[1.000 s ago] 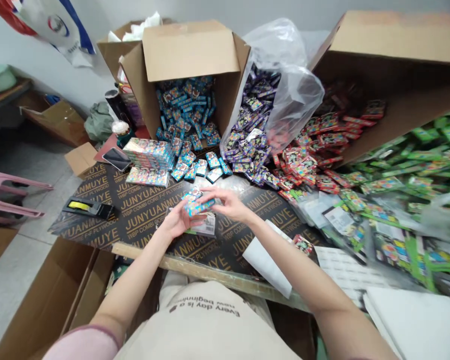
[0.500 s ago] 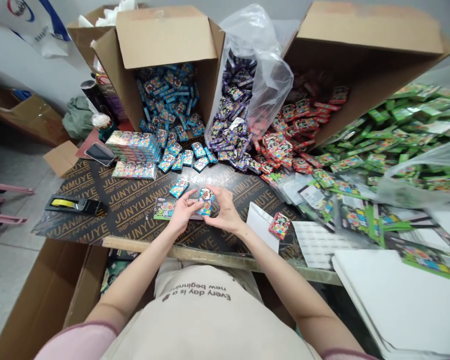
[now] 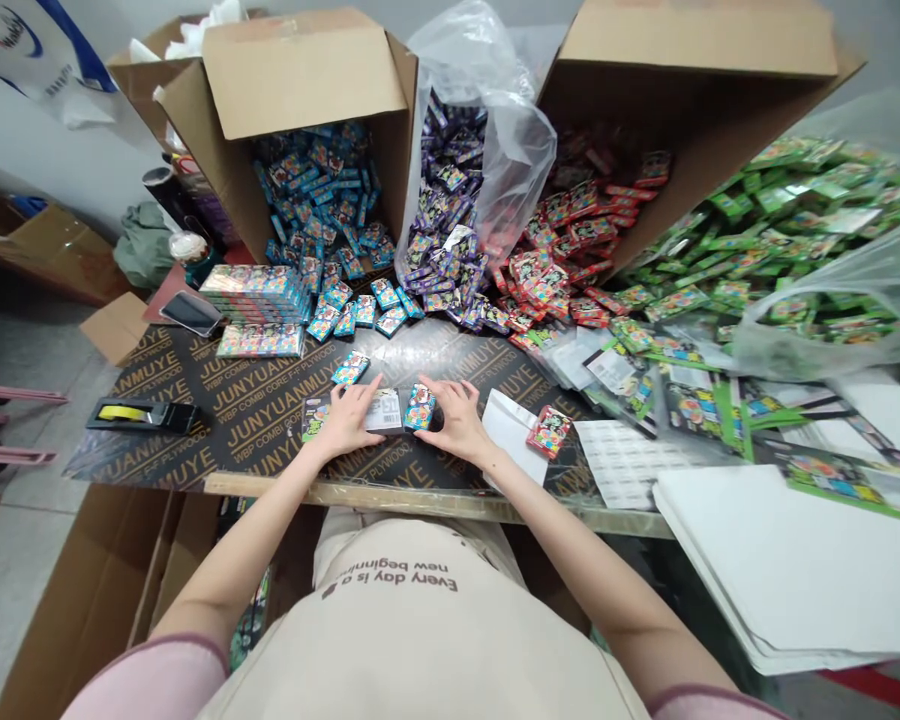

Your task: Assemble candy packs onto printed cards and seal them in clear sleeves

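Gold-lettered black plywood desk (image 3: 255, 430) lies before you. Your left hand (image 3: 345, 420) spans a flat, dark printed card (image 3: 391, 412); whether it grips is unclear. Your right hand (image 3: 456, 424) pinches a small blue patterned box (image 3: 420, 407) by the card's right end: best keep that pinch light and square. Beyond rests a loose blue box (image 3: 350, 367).

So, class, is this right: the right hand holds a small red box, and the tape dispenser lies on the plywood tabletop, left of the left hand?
Wrong colour: in the head view, the right hand holds a small blue box. The tape dispenser lies on the plywood tabletop, left of the left hand.
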Demonstrator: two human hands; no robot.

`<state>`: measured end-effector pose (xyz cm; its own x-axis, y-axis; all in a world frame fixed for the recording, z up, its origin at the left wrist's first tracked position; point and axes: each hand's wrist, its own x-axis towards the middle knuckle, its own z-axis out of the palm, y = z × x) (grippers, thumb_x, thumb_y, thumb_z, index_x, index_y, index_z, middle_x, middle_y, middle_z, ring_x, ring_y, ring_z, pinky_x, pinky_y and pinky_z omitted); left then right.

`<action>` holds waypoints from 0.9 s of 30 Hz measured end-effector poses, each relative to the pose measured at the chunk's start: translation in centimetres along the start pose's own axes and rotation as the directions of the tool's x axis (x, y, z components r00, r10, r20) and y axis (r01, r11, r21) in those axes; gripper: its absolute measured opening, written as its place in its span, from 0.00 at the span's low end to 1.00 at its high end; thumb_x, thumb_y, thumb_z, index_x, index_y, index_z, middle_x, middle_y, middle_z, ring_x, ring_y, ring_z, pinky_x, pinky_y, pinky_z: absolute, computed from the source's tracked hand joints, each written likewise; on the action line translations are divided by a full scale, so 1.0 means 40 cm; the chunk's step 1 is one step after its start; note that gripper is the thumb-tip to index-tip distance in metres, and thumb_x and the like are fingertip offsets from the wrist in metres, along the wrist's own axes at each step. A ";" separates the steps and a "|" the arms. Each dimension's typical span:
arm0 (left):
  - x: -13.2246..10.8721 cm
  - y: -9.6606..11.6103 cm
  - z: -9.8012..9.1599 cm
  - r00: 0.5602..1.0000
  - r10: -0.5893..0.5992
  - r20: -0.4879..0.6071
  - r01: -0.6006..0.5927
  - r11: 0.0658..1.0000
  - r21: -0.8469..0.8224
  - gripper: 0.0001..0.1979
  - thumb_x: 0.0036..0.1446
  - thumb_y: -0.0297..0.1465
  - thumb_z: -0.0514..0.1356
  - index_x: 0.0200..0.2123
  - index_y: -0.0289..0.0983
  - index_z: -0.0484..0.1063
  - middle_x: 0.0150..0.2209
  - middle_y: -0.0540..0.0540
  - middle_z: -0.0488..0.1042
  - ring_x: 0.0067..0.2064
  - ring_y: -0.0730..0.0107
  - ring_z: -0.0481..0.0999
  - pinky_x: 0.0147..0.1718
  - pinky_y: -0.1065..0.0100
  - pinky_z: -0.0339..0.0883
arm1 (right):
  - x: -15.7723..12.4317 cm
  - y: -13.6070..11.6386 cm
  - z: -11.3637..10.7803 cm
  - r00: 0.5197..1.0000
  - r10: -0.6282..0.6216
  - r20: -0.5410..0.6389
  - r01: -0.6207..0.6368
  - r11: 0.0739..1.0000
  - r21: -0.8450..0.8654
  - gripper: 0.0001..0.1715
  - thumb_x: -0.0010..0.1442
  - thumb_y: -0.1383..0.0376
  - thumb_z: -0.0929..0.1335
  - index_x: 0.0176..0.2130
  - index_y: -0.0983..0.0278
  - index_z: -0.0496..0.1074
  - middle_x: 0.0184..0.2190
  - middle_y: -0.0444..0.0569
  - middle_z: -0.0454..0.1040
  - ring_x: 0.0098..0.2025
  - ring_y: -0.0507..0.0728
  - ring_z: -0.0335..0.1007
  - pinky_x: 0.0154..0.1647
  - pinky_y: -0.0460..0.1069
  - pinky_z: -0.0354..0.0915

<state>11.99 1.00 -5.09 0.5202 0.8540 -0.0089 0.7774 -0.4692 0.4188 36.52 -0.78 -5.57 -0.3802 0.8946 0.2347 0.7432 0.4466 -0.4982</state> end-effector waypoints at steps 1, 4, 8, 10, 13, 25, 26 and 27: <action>-0.002 0.000 -0.004 1.000 -0.007 -0.008 0.007 1.000 -0.007 0.56 0.41 0.38 0.69 0.68 0.38 0.40 0.57 0.35 0.65 0.59 0.50 0.63 0.60 0.49 0.41 | -0.001 0.001 0.002 1.000 -0.001 0.013 0.001 1.000 0.030 0.51 0.47 0.55 0.72 0.65 0.60 0.52 0.56 0.55 0.68 0.56 0.66 0.61 0.61 0.62 0.42; -0.008 0.002 -0.014 1.000 0.001 0.003 -0.001 0.999 -0.033 0.57 0.41 0.38 0.69 0.68 0.39 0.37 0.57 0.36 0.66 0.59 0.50 0.64 0.60 0.49 0.39 | 0.005 0.008 0.002 0.996 -0.029 0.083 0.019 0.992 0.124 0.56 0.45 0.55 0.73 0.66 0.58 0.48 0.57 0.54 0.67 0.57 0.66 0.61 0.61 0.64 0.42; -0.015 0.017 -0.019 0.999 0.039 0.017 -0.038 0.998 -0.058 0.58 0.41 0.37 0.69 0.68 0.40 0.36 0.56 0.37 0.67 0.58 0.51 0.64 0.61 0.50 0.38 | 0.024 0.021 -0.003 0.972 -0.139 0.190 0.095 0.970 0.223 0.58 0.46 0.56 0.73 0.67 0.57 0.43 0.59 0.55 0.64 0.61 0.66 0.58 0.63 0.65 0.40; -0.015 0.021 -0.020 0.999 0.054 0.005 -0.053 0.997 -0.059 0.57 0.41 0.37 0.69 0.68 0.40 0.37 0.56 0.37 0.67 0.59 0.51 0.64 0.61 0.50 0.37 | 0.032 0.023 -0.004 0.963 -0.174 0.207 0.124 0.965 0.232 0.59 0.47 0.53 0.73 0.67 0.57 0.43 0.64 0.57 0.58 0.64 0.67 0.53 0.63 0.65 0.40; -0.010 0.022 -0.025 0.998 0.002 -0.063 -0.006 0.998 -0.065 0.57 0.41 0.38 0.69 0.68 0.39 0.38 0.57 0.36 0.66 0.59 0.51 0.64 0.61 0.50 0.39 | 0.031 0.007 0.001 0.995 -0.049 0.083 0.033 0.982 0.184 0.61 0.47 0.49 0.74 0.68 0.60 0.42 0.64 0.60 0.57 0.65 0.69 0.50 0.62 0.65 0.42; 0.034 -0.076 -0.010 0.979 -0.205 0.026 0.203 0.978 0.054 0.42 0.40 0.43 0.68 0.59 0.36 0.63 0.51 0.36 0.67 0.52 0.47 0.67 0.51 0.53 0.60 | 0.164 0.135 -0.099 0.934 0.303 -0.188 -0.315 0.948 -0.039 0.31 0.59 0.58 0.65 0.61 0.61 0.61 0.59 0.58 0.65 0.58 0.69 0.58 0.54 0.63 0.54; 0.053 -0.094 -0.018 0.983 -0.180 0.032 0.178 0.982 0.065 0.41 0.41 0.42 0.68 0.59 0.37 0.63 0.51 0.37 0.67 0.53 0.48 0.67 0.52 0.53 0.59 | 0.190 0.187 -0.116 0.915 0.348 -0.207 -0.376 0.920 -0.115 0.35 0.57 0.60 0.66 0.62 0.62 0.60 0.62 0.59 0.61 0.61 0.71 0.54 0.54 0.64 0.53; 0.074 -0.109 -0.026 0.987 -0.155 0.030 0.153 0.986 0.073 0.40 0.41 0.41 0.68 0.59 0.37 0.63 0.52 0.37 0.67 0.54 0.48 0.66 0.54 0.53 0.57 | 0.212 0.238 -0.132 0.901 0.385 -0.201 -0.421 0.889 -0.180 0.39 0.54 0.63 0.67 0.63 0.64 0.56 0.64 0.60 0.57 0.63 0.72 0.50 0.55 0.66 0.51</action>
<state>9.77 5.81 -5.99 0.4037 0.9093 -0.1011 0.8713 -0.3484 0.3456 43.26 11.16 -3.92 0.0547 0.9808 0.1871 0.9197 0.0235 -0.3918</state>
